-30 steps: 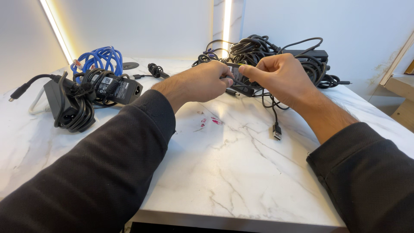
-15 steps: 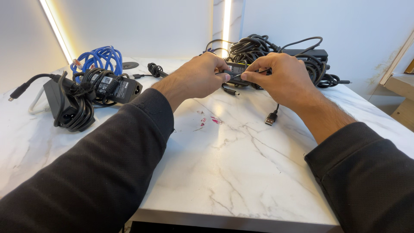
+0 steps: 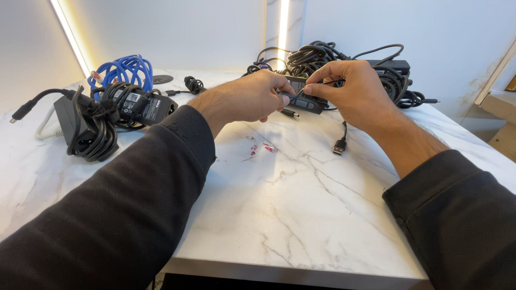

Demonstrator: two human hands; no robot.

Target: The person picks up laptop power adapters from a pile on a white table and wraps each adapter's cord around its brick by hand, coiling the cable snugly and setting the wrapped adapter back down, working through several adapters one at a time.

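Note:
Both hands meet above the far middle of the white marble table [image 3: 301, 215]. My left hand [image 3: 247, 96] and my right hand [image 3: 349, 91] pinch the same thin black cable [image 3: 344, 129] between their fingertips. The cable's flat plug [image 3: 338, 146] dangles below my right hand, just above the tabletop. A small round plug [image 3: 290, 113] pokes out under my left fingers. Right behind the hands lies a black power adapter [image 3: 307, 103]; how it relates to the held cable is hidden.
A tangled heap of black cables and adapters [image 3: 344, 59] sits at the back right. At the left lie wound black power bricks [image 3: 97, 121], a blue cable coil [image 3: 121, 70] and a small black cable bundle [image 3: 193, 84]. Pink specks [image 3: 263, 147] mark the table's middle.
Both hands have lifted slightly and drawn the thin cable up, so its flat plug has risen and now hangs closer to my right hand.

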